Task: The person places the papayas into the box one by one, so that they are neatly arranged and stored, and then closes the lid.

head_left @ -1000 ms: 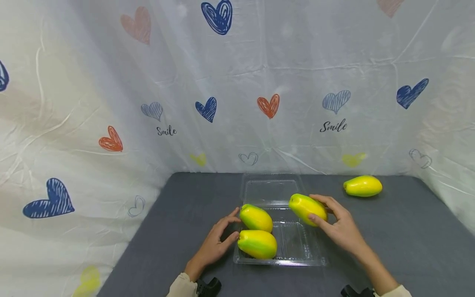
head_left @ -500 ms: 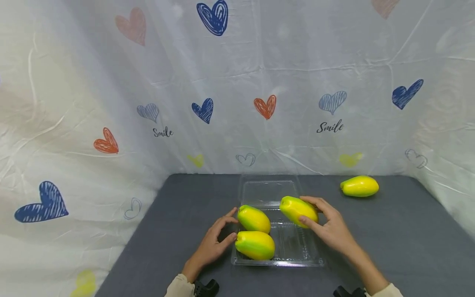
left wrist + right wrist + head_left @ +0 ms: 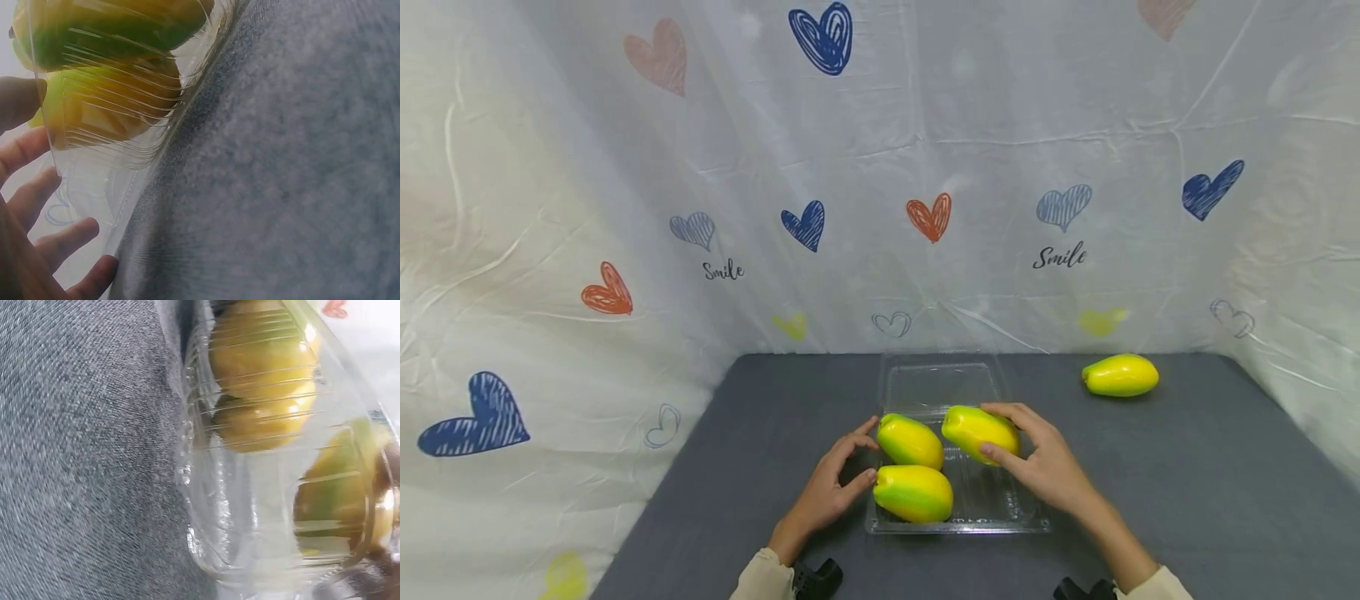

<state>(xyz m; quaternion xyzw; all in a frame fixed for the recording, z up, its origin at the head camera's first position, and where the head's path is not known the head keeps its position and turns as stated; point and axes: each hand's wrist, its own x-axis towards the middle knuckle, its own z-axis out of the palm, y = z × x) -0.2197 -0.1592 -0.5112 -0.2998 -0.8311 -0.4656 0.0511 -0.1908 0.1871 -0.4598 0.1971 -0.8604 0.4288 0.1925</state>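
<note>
Papaya (image 3: 972, 431) in the right hand (image 3: 1047, 462), gripped with thumb on the near side and fingers on the far side, over the back right part of the clear tray (image 3: 988, 496); whether resting on the tray, impossible to tell. Just to its left, inside the tray, the rear papaya (image 3: 910, 442), with the front papaya (image 3: 913, 494) alongside, the two lying on their sides and touching. At the tray's left rim, the left hand (image 3: 829, 487), fingers spread and relaxed, grasping nothing. Beyond the tray, the clear lid (image 3: 943, 385), laid back. Well apart at far right, the last papaya (image 3: 1122, 375), on its side on the grey table (image 3: 1187, 483). Around both wrists, cream sleeves (image 3: 766, 577). Behind, a white curtain (image 3: 865, 125) printed with hearts and "Smile".
</note>
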